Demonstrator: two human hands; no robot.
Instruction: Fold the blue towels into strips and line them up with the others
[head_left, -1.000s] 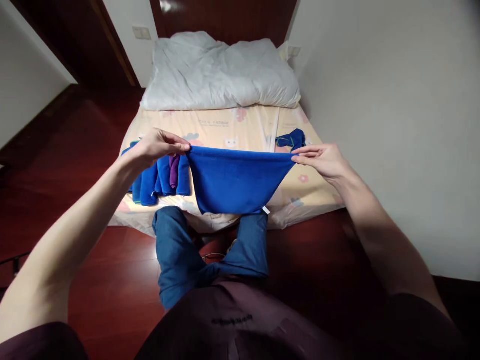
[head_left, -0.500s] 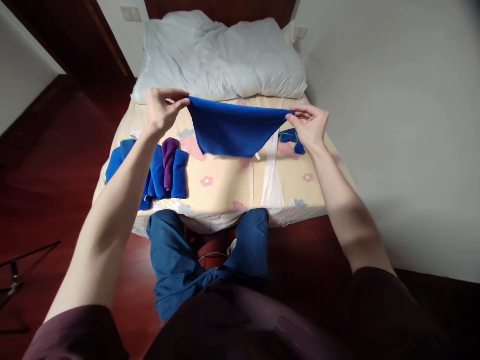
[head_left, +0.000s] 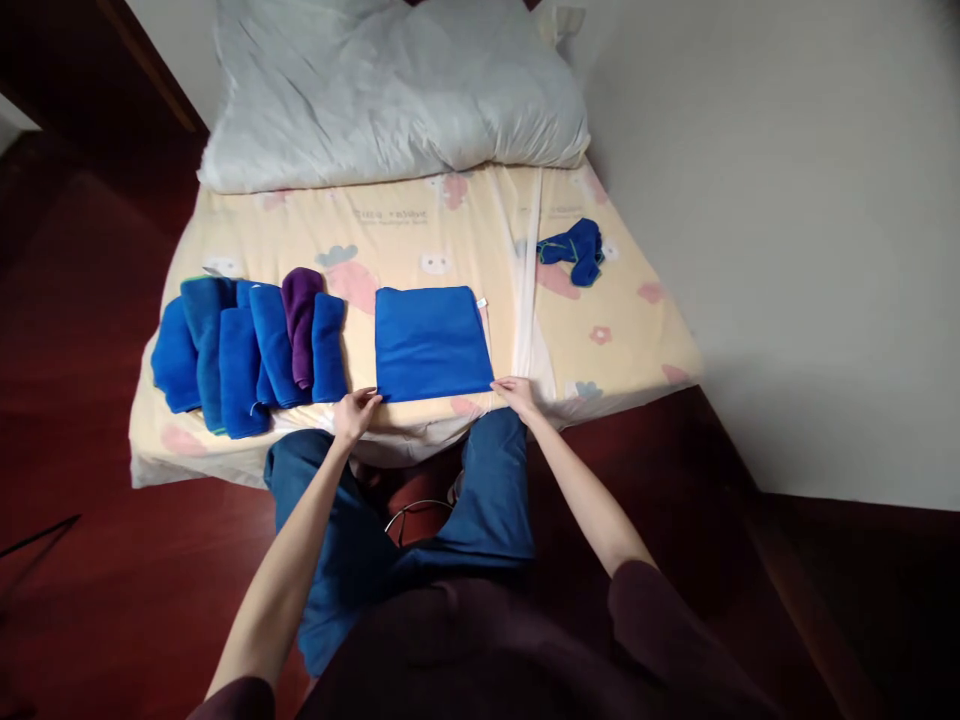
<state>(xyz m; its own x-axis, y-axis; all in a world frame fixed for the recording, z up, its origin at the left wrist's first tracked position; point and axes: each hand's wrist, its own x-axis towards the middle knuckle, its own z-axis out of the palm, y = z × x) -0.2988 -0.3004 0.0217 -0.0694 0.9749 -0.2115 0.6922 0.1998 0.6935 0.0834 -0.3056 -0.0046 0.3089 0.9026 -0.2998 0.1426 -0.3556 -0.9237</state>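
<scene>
Blue cloth (head_left: pixel 431 342) lies flat on bed (head_left: pixel 480 230), ctr of frame, folded to a near-square rectangle, edges approx. parallel to the bed's near edge. Small white tag (head_left: pixel 481 302) shows at its far-right corner. L hand (head_left: pixel 354 412) sits at the cloth's near-left corner, fingers curled, tips (head_left: pixel 369 398) touching the corner from below-left in frame. R hand (head_left: pixel 517 395) sits at the near-right corner, fingers extended, tips (head_left: pixel 501 384) touching that corner. Whether either hand pinches the fabric or only rests on it: cannot tell. The whole cloth lies beyond the fingertips, toward the top of frame; both palms stay off it, over the bed's near edge. Both forearms run up from bottom ctr. Left of the cloth, just beside it, a row of blue rolls (head_left: pixel 240 360) lies side by side w/ one purple roll (head_left: pixel 301 320) among them, second from the right. Crumpled cloth (head_left: pixel 574 248), also blue, lies upper right of ctr, well apart from both hands. Grey-white duvet (head_left: pixel 390 90) is bunched across the top of frame. Dark red floor (head_left: pixel 75 560) fills the left side; pale wall (head_left: pixel 787 200) fills the right.
</scene>
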